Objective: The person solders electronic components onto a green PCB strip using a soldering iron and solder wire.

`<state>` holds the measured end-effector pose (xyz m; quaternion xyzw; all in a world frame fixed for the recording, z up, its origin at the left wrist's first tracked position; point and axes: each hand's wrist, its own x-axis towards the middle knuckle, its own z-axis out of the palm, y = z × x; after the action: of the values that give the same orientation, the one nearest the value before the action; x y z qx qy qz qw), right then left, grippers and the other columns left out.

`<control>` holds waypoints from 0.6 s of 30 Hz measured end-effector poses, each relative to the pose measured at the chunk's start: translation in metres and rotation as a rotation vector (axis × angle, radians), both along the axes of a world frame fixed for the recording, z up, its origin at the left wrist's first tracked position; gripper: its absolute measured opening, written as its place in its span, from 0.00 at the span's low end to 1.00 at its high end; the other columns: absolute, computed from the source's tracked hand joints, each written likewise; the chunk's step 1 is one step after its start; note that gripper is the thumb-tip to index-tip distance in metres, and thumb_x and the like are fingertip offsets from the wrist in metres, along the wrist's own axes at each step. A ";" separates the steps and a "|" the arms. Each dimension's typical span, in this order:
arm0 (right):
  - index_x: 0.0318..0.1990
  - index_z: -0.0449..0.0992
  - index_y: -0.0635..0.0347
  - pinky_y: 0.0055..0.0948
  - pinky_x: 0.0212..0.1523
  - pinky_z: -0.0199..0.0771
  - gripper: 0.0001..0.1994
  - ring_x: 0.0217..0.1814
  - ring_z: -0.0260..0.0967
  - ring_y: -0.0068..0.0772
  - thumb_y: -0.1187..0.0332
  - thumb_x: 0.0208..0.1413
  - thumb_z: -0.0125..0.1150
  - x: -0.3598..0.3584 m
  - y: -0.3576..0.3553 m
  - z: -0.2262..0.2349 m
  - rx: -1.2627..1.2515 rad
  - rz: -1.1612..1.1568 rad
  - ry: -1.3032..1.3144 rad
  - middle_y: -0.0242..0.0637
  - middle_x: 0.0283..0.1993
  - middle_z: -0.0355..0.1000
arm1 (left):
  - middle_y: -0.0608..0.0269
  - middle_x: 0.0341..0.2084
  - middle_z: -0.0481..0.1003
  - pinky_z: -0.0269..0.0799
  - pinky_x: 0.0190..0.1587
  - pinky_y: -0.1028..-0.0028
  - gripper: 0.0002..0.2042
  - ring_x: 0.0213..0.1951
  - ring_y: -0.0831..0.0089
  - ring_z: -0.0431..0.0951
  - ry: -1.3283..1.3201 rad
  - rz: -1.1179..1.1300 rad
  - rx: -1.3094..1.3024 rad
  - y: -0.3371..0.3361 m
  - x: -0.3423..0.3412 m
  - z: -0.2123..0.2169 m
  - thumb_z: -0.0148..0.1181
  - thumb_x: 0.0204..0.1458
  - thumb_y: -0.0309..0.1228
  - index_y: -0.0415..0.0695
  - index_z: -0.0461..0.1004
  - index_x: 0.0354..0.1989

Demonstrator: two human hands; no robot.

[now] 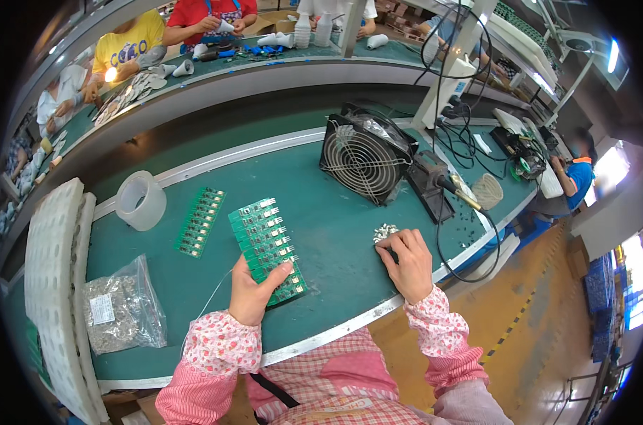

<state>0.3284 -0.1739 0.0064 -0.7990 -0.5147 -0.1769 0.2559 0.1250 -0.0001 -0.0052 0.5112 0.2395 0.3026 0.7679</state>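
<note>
Now two green circuit panels (266,248), one held.

Left hand (253,292) grips green circuit panel (267,248) — right hand (406,263) touches small metal parts (385,231).

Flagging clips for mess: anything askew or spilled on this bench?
Nothing spilled. The left hand holds a green circuit board panel tilted; the right hand touches a loose pile of small metal parts lying uncontained on the mat.

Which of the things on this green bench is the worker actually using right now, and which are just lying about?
In use:
left hand on a green circuit board strip
right hand at a small pile of metal parts

Lying about:
second green strip
tape roll
bag of parts
fan
white trays
</note>
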 end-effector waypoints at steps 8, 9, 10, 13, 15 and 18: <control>0.33 0.73 0.66 0.23 0.34 0.71 0.05 0.31 0.71 0.29 0.75 0.50 0.60 -0.043 0.030 0.006 0.138 0.207 0.873 0.39 0.32 0.72 | 0.64 0.36 0.75 0.73 0.40 0.76 0.15 0.36 0.79 0.75 0.008 -0.040 0.019 -0.003 0.001 0.006 0.63 0.47 0.23 0.38 0.69 0.44; 0.33 0.73 0.66 0.23 0.34 0.71 0.05 0.31 0.71 0.29 0.75 0.50 0.60 -0.045 0.036 0.007 0.136 0.215 0.871 0.39 0.32 0.72 | 0.64 0.36 0.75 0.73 0.40 0.76 0.15 0.36 0.79 0.75 0.005 -0.032 0.021 -0.002 0.000 0.006 0.63 0.47 0.23 0.38 0.69 0.44; 0.33 0.73 0.66 0.24 0.33 0.70 0.05 0.30 0.71 0.29 0.76 0.49 0.61 -0.048 0.041 0.008 0.133 0.226 0.804 0.38 0.31 0.72 | 0.64 0.36 0.75 0.73 0.40 0.76 0.15 0.36 0.79 0.75 0.002 -0.029 0.029 -0.002 0.000 0.006 0.63 0.47 0.23 0.38 0.69 0.44; 0.32 0.73 0.64 0.27 0.31 0.69 0.06 0.30 0.69 0.32 0.76 0.47 0.62 -0.051 0.049 0.004 0.120 0.248 0.577 0.35 0.29 0.68 | 0.64 0.36 0.75 0.73 0.40 0.76 0.15 0.36 0.79 0.75 -0.007 -0.018 0.057 -0.001 0.000 0.004 0.63 0.47 0.23 0.38 0.69 0.44; 0.32 0.74 0.63 0.31 0.31 0.69 0.06 0.30 0.67 0.36 0.75 0.44 0.64 -0.049 0.052 -0.006 0.069 0.228 0.290 0.36 0.28 0.67 | 0.64 0.36 0.75 0.73 0.40 0.77 0.15 0.36 0.79 0.75 -0.011 -0.011 0.074 0.000 0.000 0.003 0.63 0.47 0.23 0.38 0.69 0.43; 0.31 0.74 0.62 0.34 0.31 0.68 0.07 0.31 0.66 0.39 0.75 0.43 0.64 -0.050 0.051 -0.007 0.012 0.240 0.229 0.36 0.28 0.67 | 0.64 0.36 0.75 0.73 0.40 0.77 0.15 0.36 0.79 0.75 0.002 -0.027 0.073 0.000 -0.002 0.004 0.63 0.47 0.23 0.38 0.69 0.43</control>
<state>0.2784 -0.1229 -0.0004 -0.7452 -0.5726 -0.0559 0.3370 0.1231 0.0001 -0.0013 0.5423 0.2222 0.3000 0.7527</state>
